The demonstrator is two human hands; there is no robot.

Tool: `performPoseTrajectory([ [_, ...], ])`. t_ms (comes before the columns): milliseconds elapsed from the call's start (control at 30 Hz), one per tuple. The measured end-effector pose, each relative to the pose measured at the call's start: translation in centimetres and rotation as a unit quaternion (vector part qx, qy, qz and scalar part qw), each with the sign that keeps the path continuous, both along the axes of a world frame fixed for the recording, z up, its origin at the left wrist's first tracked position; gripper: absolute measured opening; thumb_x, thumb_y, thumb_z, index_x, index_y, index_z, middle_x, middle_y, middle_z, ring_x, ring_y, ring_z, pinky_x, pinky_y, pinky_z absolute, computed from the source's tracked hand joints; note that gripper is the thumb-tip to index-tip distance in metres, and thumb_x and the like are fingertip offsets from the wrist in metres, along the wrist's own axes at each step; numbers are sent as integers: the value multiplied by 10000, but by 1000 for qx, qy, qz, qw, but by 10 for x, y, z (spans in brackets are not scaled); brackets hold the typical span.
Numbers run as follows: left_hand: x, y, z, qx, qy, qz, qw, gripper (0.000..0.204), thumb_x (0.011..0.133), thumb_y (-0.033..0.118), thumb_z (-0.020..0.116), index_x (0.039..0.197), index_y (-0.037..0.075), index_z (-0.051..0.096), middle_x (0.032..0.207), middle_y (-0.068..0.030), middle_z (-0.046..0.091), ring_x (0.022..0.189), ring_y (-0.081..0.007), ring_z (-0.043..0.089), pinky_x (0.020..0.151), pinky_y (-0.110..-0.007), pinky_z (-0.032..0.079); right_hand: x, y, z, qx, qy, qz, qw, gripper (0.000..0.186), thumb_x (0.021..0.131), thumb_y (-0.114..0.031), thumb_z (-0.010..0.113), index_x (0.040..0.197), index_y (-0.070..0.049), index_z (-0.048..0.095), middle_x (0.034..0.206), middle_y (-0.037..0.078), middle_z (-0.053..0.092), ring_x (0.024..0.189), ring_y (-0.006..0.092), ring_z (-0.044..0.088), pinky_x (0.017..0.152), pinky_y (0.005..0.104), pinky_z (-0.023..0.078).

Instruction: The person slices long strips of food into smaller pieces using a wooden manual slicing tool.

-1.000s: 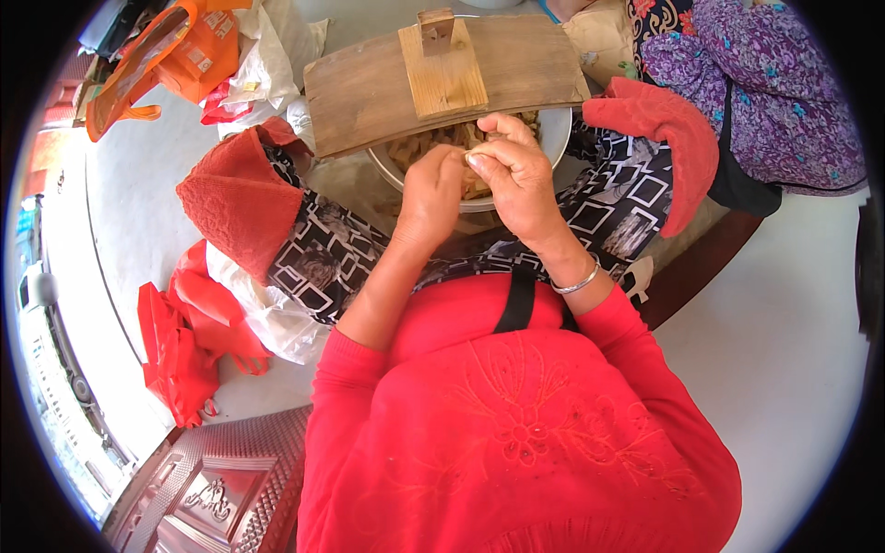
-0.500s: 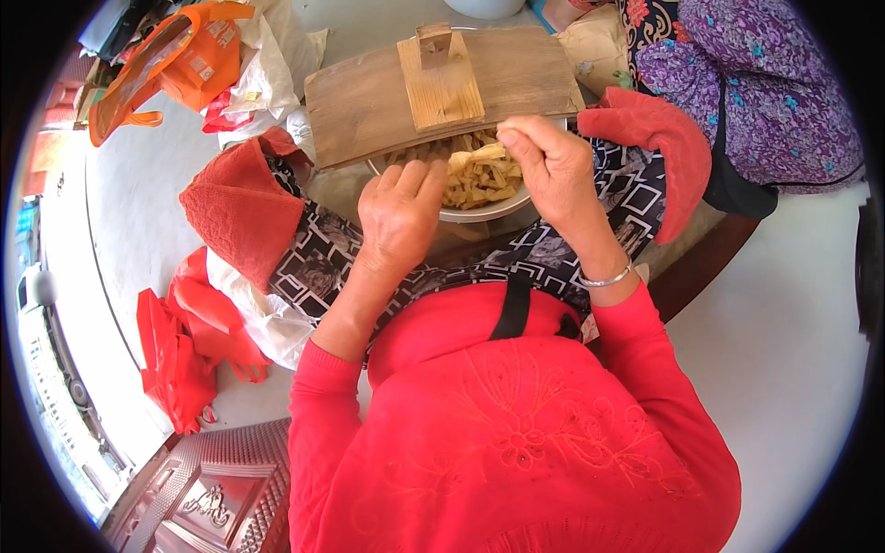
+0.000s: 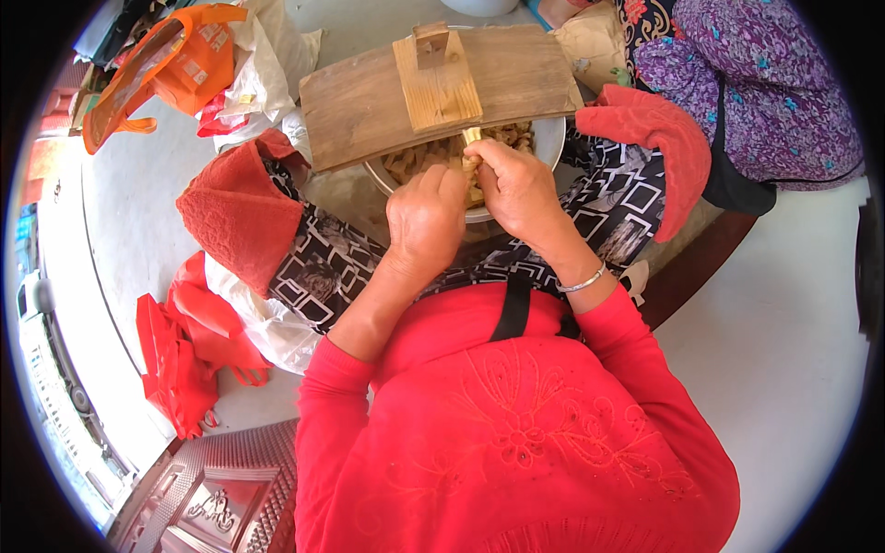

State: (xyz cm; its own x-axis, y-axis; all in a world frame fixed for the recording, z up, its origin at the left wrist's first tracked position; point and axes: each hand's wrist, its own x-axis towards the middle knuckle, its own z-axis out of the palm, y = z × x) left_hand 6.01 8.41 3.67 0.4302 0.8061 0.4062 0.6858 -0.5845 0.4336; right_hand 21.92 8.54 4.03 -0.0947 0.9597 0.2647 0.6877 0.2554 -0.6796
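Observation:
Both my hands are close together over the near side of a metal basin [image 3: 552, 150]. The basin holds many pale yellow-brown, strip-like pieces [image 3: 415, 163]. My right hand [image 3: 521, 192] is closed around a yellowish strip [image 3: 471, 138], whose end sticks up past the thumb. My left hand [image 3: 427, 214] is closed just beside it, knuckles up; its fingertips are hidden, so what it grips does not show. A wooden board [image 3: 355, 103] covers the far part of the basin, with a lighter plank [image 3: 438, 88] and a small upright block on top.
Red cloths [image 3: 241, 207] cover my knees on either side of the basin. An orange bag [image 3: 189, 69] and white plastic bags lie at the far left, a red bag [image 3: 180, 350] nearer. Another person's purple-patterned clothing [image 3: 774, 101] is at the far right. A brown panelled door [image 3: 217, 502] stands lower left.
My hands have come together, the right moving left and slightly down, the left moving right. The piece stretched between them is now mostly hidden, its end pointing up from my right hand.

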Motion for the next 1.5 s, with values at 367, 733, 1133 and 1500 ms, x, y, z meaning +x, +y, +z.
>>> performPoseTrajectory([
  [367, -30, 14, 6, -528, -379, 4, 760, 209, 962, 197, 562, 868, 32, 651, 632, 59, 465, 536, -15, 350, 479, -185, 262, 37, 9, 2, -244, 371, 77, 893, 298, 922, -162, 609, 1178, -11, 627, 1176, 57, 639, 1108, 123, 556, 926, 284, 444],
  [733, -33, 44, 6, -625, -382, -21, 681, 203, 948, 226, 585, 891, 42, 648, 601, 64, 443, 485, -26, 314, 437, -188, 240, 43, 36, 20, -371, 418, 136, 818, 82, 865, -56, 653, 926, -1, 660, 731, 58, 658, 622, 96, 623, 586, 217, 517],
  [1133, -35, 111, -10, -467, -331, 29, 820, 113, 898, 117, 593, 949, 33, 649, 704, 30, 569, 575, -42, 447, 505, -188, 328, 24, 80, -2, -173, 310, 28, 935, 71, 899, -73, 625, 918, -8, 647, 741, 0, 621, 658, 48, 563, 600, 210, 474],
  [1500, -15, 103, -19, -158, 1, 187, 970, 212, 867, 256, 595, 865, 51, 646, 806, -210, 652, 793, -398, 631, 714, -479, 481, 5, 72, -15, 54, -49, 8, 997, 48, 834, -98, 617, 812, -61, 594, 806, 115, 597, 774, 340, 595, 686, 433, 468],
])
